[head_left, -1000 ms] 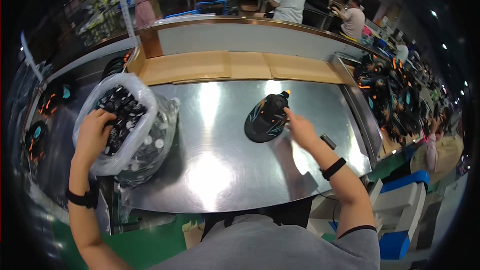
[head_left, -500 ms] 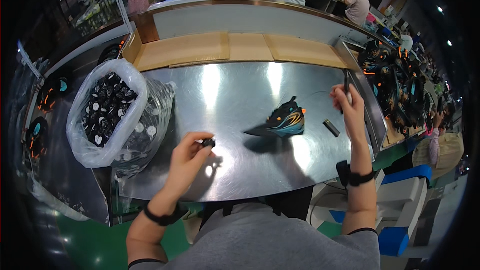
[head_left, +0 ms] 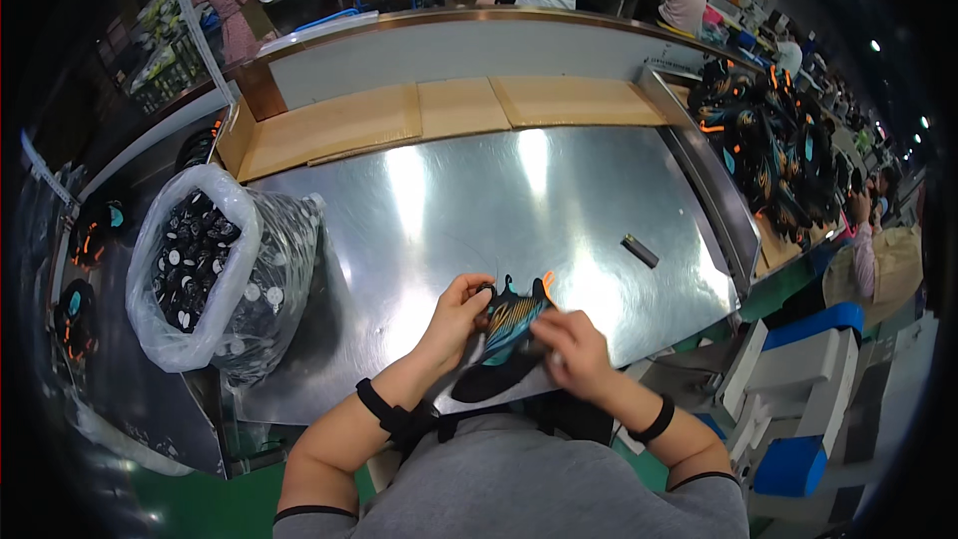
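Note:
A black shoe upper (head_left: 511,327) with teal and gold stripes and an orange loop is at the table's near edge, toe toward me. My left hand (head_left: 455,317) is closed in a pinch at its upper left edge; a small black piece shows by the fingertips. Over the upper's right side lies my right hand (head_left: 579,354), fingers curled and slightly blurred. Something dark shows beneath those fingers, but I cannot make out what it is. A short dark bar (head_left: 640,251) lies on the metal table (head_left: 449,210), right of the upper.
On the left stands a clear plastic bag (head_left: 239,279) full of small round black and white parts. Cardboard sheets (head_left: 449,108) line the table's back edge. More shoe uppers (head_left: 763,145) are piled beyond the right rim. Several people work past the partition (head_left: 429,48).
The shoe upper has come nearer and turned its toe toward me. Both hands have come together on it, the right from the table's right side. The pen-like tool no longer shows.

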Action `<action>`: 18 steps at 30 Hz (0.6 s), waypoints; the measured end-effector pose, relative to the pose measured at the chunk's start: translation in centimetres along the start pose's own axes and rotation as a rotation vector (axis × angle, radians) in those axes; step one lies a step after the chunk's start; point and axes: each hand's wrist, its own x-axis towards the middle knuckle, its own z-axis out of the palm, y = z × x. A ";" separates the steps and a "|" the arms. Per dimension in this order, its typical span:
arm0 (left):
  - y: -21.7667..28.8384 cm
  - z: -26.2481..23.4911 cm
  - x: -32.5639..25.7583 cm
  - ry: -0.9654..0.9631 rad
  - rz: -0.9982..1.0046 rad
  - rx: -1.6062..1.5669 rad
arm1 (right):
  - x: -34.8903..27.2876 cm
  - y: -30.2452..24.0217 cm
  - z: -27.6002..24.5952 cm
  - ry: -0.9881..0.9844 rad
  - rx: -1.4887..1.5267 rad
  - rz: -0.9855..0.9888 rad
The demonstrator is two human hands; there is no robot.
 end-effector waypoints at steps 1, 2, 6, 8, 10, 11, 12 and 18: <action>-0.1 0.5 0.0 -0.009 -0.017 0.005 | -1.7 -0.7 0.3 0.009 -0.016 -0.045; -0.1 1.3 0.0 -0.017 -0.024 0.014 | -3.1 -1.5 0.7 0.066 -0.018 -0.024; 2.1 4.7 0.4 -0.119 -0.004 0.041 | -3.5 -3.0 1.5 0.258 -0.051 -0.054; 5.1 6.7 1.1 -0.314 0.139 0.103 | -2.0 -3.2 1.4 0.298 -0.059 -0.048; 9.4 7.6 1.4 -0.660 0.350 0.338 | -1.4 -3.2 1.7 0.278 -0.017 -0.079; 10.7 7.5 1.6 -0.813 0.348 0.453 | -1.8 -3.4 1.8 0.288 -0.016 -0.078; 10.7 7.2 1.7 -0.884 0.234 0.480 | -2.7 -3.3 2.2 0.101 0.052 -0.115; 3.5 -1.0 3.1 -0.612 -0.062 0.252 | -5.8 -4.2 1.7 -0.247 0.666 0.196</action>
